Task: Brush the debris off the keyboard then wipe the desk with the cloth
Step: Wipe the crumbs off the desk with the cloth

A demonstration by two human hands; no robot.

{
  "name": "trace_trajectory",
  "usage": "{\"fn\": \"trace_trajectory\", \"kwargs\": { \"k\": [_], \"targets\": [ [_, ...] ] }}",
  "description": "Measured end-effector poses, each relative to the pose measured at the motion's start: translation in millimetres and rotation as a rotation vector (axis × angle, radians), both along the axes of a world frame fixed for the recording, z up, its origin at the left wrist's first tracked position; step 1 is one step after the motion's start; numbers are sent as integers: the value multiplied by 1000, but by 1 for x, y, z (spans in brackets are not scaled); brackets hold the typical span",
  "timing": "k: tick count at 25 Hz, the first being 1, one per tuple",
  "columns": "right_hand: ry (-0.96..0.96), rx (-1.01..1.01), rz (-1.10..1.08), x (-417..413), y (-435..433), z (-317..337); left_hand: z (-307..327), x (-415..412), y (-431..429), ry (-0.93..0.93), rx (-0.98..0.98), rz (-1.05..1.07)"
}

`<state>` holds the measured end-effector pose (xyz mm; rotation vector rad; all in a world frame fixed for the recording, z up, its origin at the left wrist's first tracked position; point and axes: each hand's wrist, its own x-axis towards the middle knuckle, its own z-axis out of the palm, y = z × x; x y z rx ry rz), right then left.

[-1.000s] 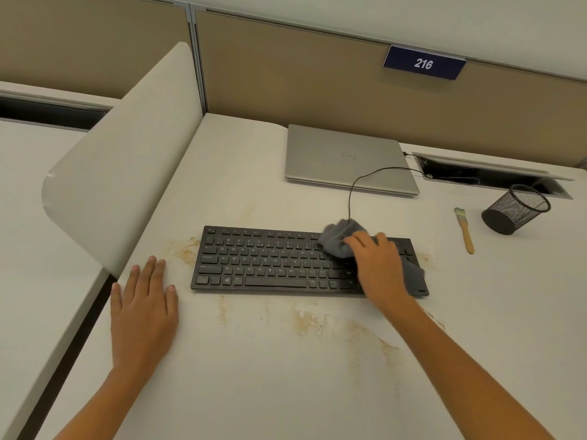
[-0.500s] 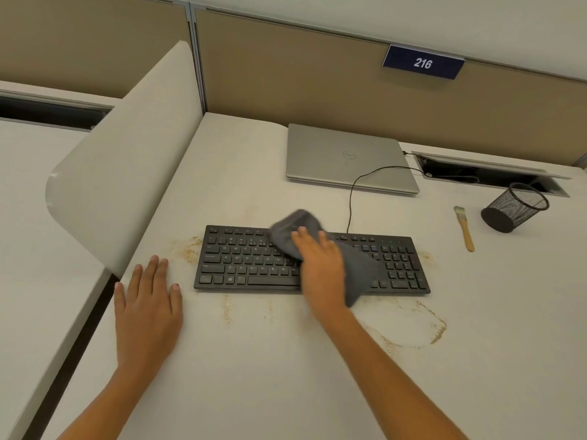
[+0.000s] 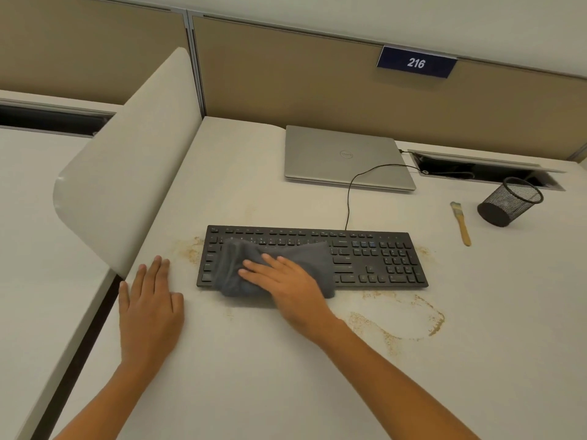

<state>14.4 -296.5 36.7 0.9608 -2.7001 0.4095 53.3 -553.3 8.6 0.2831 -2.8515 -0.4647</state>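
Observation:
A black keyboard (image 3: 374,258) lies across the middle of the white desk (image 3: 254,376). A grey cloth (image 3: 235,268) is spread over the keyboard's left half and hangs over its front edge. My right hand (image 3: 286,287) presses flat on the cloth with straight fingers. My left hand (image 3: 149,306) rests flat on the desk, left of the keyboard. Brown debris (image 3: 435,322) lies in a curved trail on the desk in front of the keyboard's right half, with more debris (image 3: 190,249) at its left end. A small wooden-handled brush (image 3: 461,222) lies to the right of the keyboard.
A closed silver laptop (image 3: 343,157) sits behind the keyboard, whose cable (image 3: 349,198) runs back to an open cable tray (image 3: 482,169). A black mesh pen cup (image 3: 508,201) stands tilted at the right. A white curved divider (image 3: 127,160) rises along the desk's left edge.
My right hand has slid the cloth leftward across the keyboard, from its right part to its left half. The debris trail in front of the keyboard's right half is now uncovered. My left hand stayed put.

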Motion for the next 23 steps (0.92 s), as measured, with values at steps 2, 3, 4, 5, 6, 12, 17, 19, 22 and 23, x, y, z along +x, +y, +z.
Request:
{"fn": "trace_trajectory", "kwargs": {
  "k": [2, 3, 4, 5, 6, 12, 17, 19, 22, 23],
  "targets": [
    [-23, 23, -97, 8, 42, 2, 0, 1, 1, -4, 7, 2],
    [-42, 33, -148, 12, 62, 3, -1, 1, 2, -3, 12, 2],
    [-58, 41, -202, 16, 82, 4, -1, 1, 2, -1, 19, 2],
    [-75, 50, -263, 19, 100, 4, -1, 1, 1, 0, 28, 0],
    [-84, 55, -331, 22, 116, 6, -2, 1, 1, -1, 37, -3],
    [-131, -340, -670, 38, 171, 47, 13, -2, 13, 65, 110, -53],
    [132, -245, -1193, 79, 220, 62, 50, -32, 62, 81, 136, -438],
    [123, -132, -1305, 95, 235, 52, 60, -47, 86, -50, 54, -634],
    [-127, 41, -1217, 114, 262, 23, 60, -72, 120, -178, -164, -827],
    [-170, 78, -1151, 119, 272, 12, 59, -80, 130, -194, -202, -864]
  ]
}}
